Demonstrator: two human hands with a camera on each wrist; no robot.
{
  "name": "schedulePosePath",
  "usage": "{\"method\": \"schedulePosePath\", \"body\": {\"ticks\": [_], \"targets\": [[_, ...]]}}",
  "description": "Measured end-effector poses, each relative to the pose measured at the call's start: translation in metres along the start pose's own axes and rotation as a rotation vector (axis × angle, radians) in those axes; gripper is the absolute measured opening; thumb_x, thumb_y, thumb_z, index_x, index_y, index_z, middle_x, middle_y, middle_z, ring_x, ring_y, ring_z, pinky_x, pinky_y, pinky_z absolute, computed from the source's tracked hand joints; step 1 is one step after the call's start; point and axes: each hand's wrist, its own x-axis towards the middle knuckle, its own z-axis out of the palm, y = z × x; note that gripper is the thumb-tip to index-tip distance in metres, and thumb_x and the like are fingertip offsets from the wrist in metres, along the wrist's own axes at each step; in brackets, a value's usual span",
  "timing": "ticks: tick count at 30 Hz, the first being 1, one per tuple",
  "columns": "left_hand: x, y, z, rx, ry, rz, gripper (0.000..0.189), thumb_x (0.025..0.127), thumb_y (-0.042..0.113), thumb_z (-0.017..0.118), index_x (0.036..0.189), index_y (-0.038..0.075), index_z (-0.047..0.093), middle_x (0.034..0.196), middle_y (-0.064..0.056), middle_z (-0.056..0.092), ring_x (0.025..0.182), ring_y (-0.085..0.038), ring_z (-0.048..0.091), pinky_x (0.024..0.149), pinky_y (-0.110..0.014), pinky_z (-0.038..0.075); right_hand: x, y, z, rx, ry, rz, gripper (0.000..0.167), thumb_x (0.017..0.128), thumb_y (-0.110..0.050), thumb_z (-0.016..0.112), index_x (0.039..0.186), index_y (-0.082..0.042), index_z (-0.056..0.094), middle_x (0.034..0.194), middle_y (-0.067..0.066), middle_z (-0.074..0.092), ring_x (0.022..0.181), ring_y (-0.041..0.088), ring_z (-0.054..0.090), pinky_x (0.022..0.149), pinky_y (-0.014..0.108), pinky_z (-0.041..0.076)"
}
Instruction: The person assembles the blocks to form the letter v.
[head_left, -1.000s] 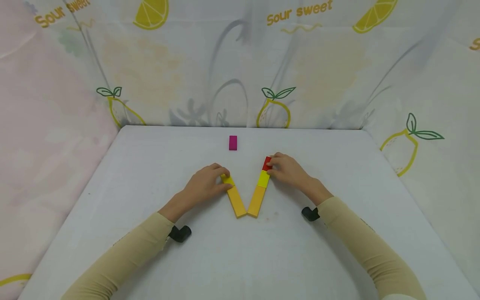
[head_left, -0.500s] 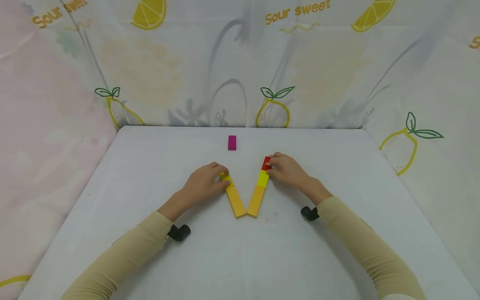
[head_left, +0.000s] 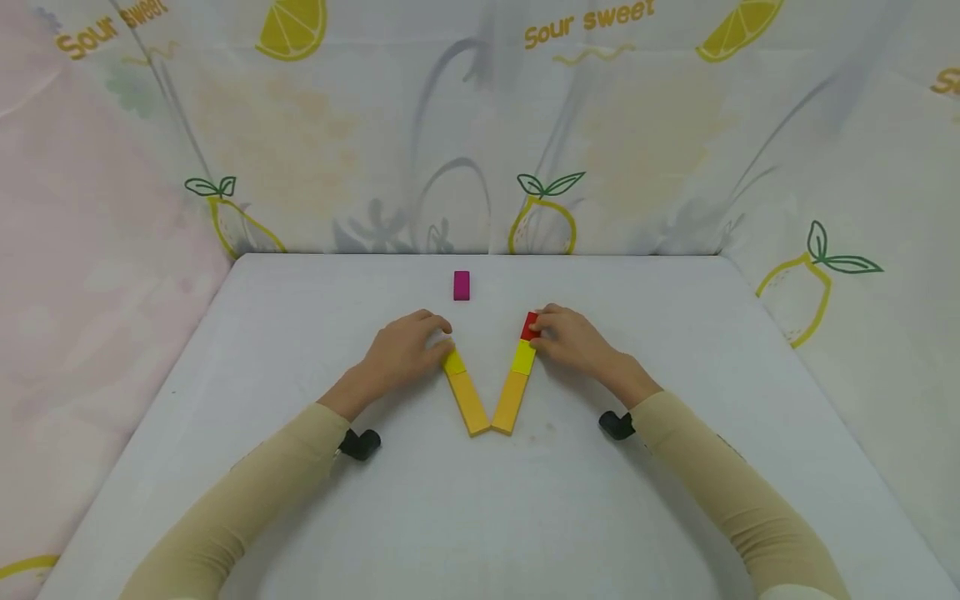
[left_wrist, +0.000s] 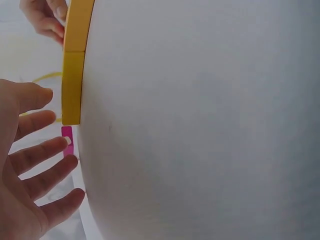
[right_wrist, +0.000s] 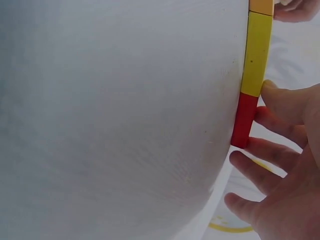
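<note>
Two slanted rows of blocks meet in a V on the table. Beside the upper end of the left row, the left hand has its fingers spread, near a yellow block that tops a long orange-yellow block. The left wrist view shows that hand's fingers apart from the yellow block. The right hand rests its fingertips on the red block ending the right row. Its thumb touches near the joint with the yellow block, above another orange-yellow block.
A magenta block lies farther back, beyond the V and slightly left of its middle. A patterned cloth with lemon drawings hangs behind the table. Each wrist wears a black camera mount, such as the left camera mount.
My left hand has eased off the yellow block, its fingers lifting slightly back and away. The right hand stays at the red block. The view has shifted a little.
</note>
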Motion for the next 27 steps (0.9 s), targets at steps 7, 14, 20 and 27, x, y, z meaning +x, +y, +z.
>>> {"method": "schedulePosePath", "body": {"ticks": [7, 14, 20, 27], "targets": [[0.012, -0.006, -0.004, 0.018, 0.000, 0.002, 0.029, 0.096, 0.032, 0.062, 0.120, 0.017, 0.066, 0.124, -0.006, 0.065, 0.109, -0.028, 0.064, 0.092, -0.046, 0.055, 0.000, 0.000, 0.000, 0.006, 0.000, 0.006, 0.033, 0.093, -0.021, 0.070, 0.120, -0.003, 0.070, 0.132, 0.013, 0.062, 0.119, 0.030, 0.059, 0.107, 0.045, 0.048], [0.023, -0.013, -0.004, 0.029, -0.005, -0.008, 0.030, 0.095, 0.034, 0.062, 0.120, 0.018, 0.066, 0.124, -0.006, 0.064, 0.106, -0.028, 0.064, 0.090, -0.047, 0.055, 0.001, 0.000, 0.000, 0.007, 0.006, -0.006, 0.033, 0.092, -0.021, 0.070, 0.119, -0.002, 0.071, 0.132, 0.014, 0.062, 0.120, 0.030, 0.059, 0.108, 0.045, 0.047], [0.035, -0.019, -0.007, 0.039, -0.004, -0.004, 0.029, 0.095, 0.031, 0.060, 0.120, 0.017, 0.065, 0.124, -0.007, 0.064, 0.107, -0.028, 0.063, 0.093, -0.047, 0.054, 0.000, 0.000, -0.001, 0.020, 0.014, -0.012, 0.032, 0.092, -0.020, 0.071, 0.118, -0.001, 0.071, 0.131, 0.015, 0.063, 0.120, 0.031, 0.059, 0.107, 0.045, 0.048], [0.048, -0.021, -0.007, 0.026, 0.001, 0.003, 0.032, 0.095, 0.029, 0.059, 0.123, 0.015, 0.064, 0.127, -0.010, 0.063, 0.105, -0.031, 0.064, 0.092, -0.048, 0.054, -0.001, -0.001, -0.002, 0.025, 0.010, -0.014, 0.032, 0.092, -0.019, 0.071, 0.118, 0.000, 0.070, 0.129, 0.016, 0.063, 0.117, 0.031, 0.060, 0.105, 0.045, 0.049]]}}
